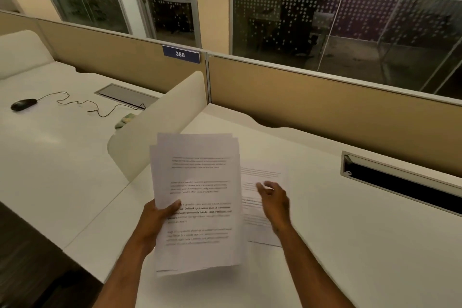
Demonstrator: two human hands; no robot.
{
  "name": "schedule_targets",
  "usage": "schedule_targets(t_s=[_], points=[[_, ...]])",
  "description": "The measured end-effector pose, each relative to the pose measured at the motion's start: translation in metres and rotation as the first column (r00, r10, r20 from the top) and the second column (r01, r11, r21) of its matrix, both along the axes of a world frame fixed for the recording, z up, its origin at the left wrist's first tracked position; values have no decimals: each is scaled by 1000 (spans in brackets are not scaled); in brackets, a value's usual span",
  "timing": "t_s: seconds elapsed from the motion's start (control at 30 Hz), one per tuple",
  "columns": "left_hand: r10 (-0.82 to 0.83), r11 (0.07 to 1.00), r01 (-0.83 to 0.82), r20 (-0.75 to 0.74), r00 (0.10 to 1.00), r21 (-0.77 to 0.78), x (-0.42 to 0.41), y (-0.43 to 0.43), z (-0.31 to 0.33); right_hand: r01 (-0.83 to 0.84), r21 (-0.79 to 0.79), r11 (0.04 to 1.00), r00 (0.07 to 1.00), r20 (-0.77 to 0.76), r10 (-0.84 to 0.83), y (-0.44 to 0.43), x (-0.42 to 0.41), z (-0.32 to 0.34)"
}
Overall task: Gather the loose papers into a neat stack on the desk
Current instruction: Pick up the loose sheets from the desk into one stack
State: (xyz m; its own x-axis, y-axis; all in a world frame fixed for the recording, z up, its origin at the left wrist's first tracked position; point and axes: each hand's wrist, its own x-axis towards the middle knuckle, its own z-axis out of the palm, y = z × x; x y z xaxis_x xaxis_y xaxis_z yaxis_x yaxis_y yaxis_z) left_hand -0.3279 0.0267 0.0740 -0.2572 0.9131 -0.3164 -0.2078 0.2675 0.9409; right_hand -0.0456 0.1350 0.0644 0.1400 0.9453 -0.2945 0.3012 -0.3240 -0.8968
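Observation:
My left hand (156, 217) grips a bundle of printed white papers (200, 182) by its left edge, thumb on top, lifted above the white desk (350, 245). The sheets in the bundle are slightly fanned at the top. One more printed sheet (260, 175) lies flat on the desk just right of the bundle. My right hand (273, 201) hovers over that sheet with fingers apart; whether it touches the paper I cannot tell.
A curved white divider (160, 122) separates this desk from the left one, where a black mouse (23, 104) and its cable lie. An open cable tray slot (400, 182) sits at the right rear. Tan partition panels with a blue "386" sign (181, 54) back the desk.

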Motion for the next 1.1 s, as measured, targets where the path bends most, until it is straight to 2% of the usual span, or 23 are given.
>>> schedule_targets(t_s=[0.07,0.13,0.23,0.3,0.4,0.47,0.57,0.67,0.73,0.8,0.9,0.97,1.03,1.1], points=[[6,1000,-6,-7,1000,-9,-23,-3,-2,91,-59,994,957,280,-71,10,19,-22],[14,1000,-14,-9,1000,-16,-44,-3,-2,118,-187,975,872,490,-12,13,31,-40],[25,999,-25,-5,1000,-22,-66,-2,-5,130,-266,955,759,646,77,12,33,-55],[33,999,-33,4,999,-30,-78,-1,-4,161,-276,947,772,633,53,13,29,-62],[22,1000,-21,20,1000,-12,-88,1,-5,254,-339,906,853,520,-44,23,31,-63],[19,1000,-19,3,1000,-3,-92,2,-4,257,-354,899,901,424,-90,29,36,-63],[18,1000,-18,-13,1000,-3,-96,3,0,195,-261,945,972,183,-150,37,42,-50],[22,1000,-22,-8,1000,0,-101,3,2,100,-233,967,990,-79,-121,44,37,-37],[30,1000,-30,-5,1000,1,-104,3,2,42,-220,975,998,-25,-49,46,26,-36],[35,999,-35,-9,999,-3,-106,2,1,-13,-221,975,990,138,44,45,9,-40],[39,999,-39,-9,999,-6,-109,1,-2,14,-274,962,889,444,114,39,-20,-47],[56,998,-56,2,998,-11,-113,1,-6,54,-275,960,810,574,119,30,-34,-50],[61,998,-61,16,998,-17,-118,0,-9,58,-269,961,774,620,127,25,-45,-56],[59,998,-58,14,998,-29,-121,0,-12,81,-307,948,809,576,118,28,-50,-58]])
